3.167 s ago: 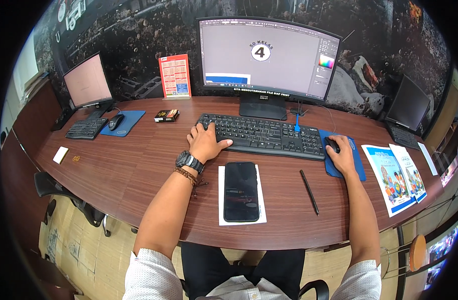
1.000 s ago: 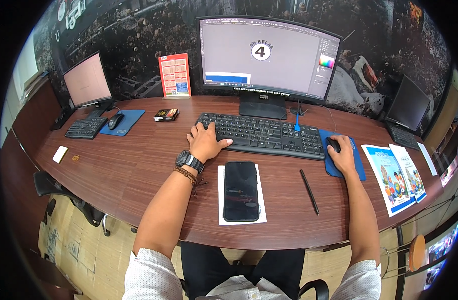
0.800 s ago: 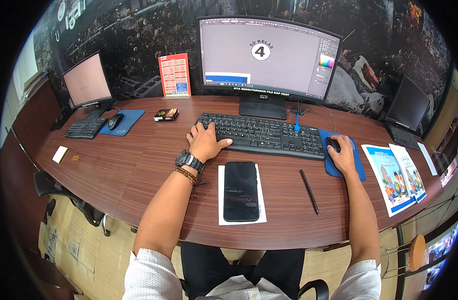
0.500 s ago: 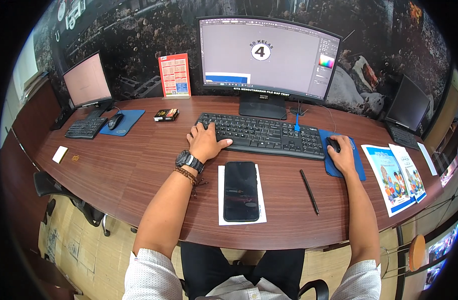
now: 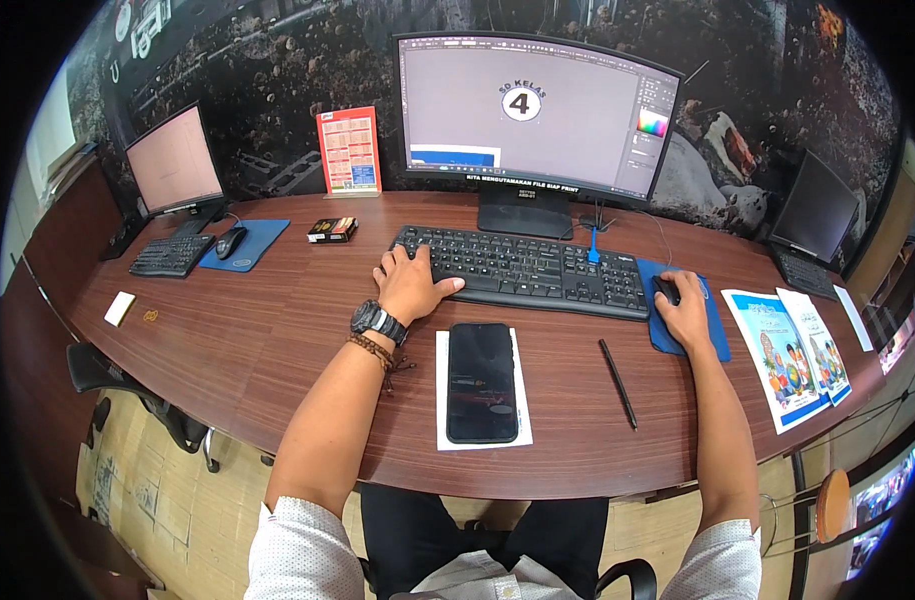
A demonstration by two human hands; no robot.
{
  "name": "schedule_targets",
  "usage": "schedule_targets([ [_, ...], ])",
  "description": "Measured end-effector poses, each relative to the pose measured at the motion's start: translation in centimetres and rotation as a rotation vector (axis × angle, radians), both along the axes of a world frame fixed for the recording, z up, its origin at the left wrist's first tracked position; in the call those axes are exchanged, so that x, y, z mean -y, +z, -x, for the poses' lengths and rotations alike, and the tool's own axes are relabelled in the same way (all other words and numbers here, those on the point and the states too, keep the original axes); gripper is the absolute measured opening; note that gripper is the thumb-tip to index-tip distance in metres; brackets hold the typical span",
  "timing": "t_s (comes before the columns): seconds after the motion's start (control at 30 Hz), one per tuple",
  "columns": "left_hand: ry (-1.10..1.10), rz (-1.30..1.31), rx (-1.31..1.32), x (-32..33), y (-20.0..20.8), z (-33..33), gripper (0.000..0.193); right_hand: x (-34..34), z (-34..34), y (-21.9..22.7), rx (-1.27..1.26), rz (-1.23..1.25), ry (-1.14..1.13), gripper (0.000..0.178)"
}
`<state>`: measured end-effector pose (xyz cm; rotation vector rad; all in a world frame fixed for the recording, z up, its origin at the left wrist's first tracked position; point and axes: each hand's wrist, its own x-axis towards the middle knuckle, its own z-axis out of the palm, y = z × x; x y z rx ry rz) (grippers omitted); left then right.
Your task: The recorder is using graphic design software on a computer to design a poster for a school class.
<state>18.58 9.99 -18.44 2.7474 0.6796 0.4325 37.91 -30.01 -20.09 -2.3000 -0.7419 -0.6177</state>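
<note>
My left hand [image 5: 410,286] rests on the left end of a black keyboard [image 5: 522,268], fingers spread over the keys and thumb along its front edge. A watch and a beaded bracelet are on that wrist. Under my right hand [image 5: 683,310] is a black computer mouse [image 5: 666,290], mostly covered by the curled fingers. The mouse lies on a blue mouse pad [image 5: 715,345]. Behind the keyboard stands a wide curved monitor [image 5: 577,120], showing a round black-and-white badge with lettering arched above it in a design program.
A black phone [image 5: 481,385] lies on white paper [image 5: 524,425] before me, with a black stylus-like pen [image 5: 618,384] to its right. Printed booklets [image 5: 777,350] are at right. A small box [image 5: 332,230] and red calendar [image 5: 349,150] stand left, near a second monitor [image 5: 177,160].
On the screen, the arched lettering over the badge has shifted very slightly. Both hands keep their places on the keyboard and the mouse.
</note>
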Motion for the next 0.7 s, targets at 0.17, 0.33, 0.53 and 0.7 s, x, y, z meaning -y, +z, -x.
schedule_targets([
  [0.17,0.006,-0.007,0.000,-0.10,-0.19,-0.03,0.090,-0.09,0.13,0.15,0.001,0.012,-0.009,0.034],
  [0.33,0.002,-0.009,0.013,-0.01,-0.17,0.00,0.089,-0.07,0.21,0.18,-0.007,-0.003,0.002,0.034],
  [0.53,0.009,-0.017,0.009,-0.13,-0.27,-0.05,0.089,-0.19,0.25,0.23,-0.009,0.002,-0.006,0.034],
  [0.7,0.005,-0.002,-0.002,0.04,0.02,-0.01,0.089,-0.02,-0.06,0.00,0.010,-0.005,0.017,0.034],
])
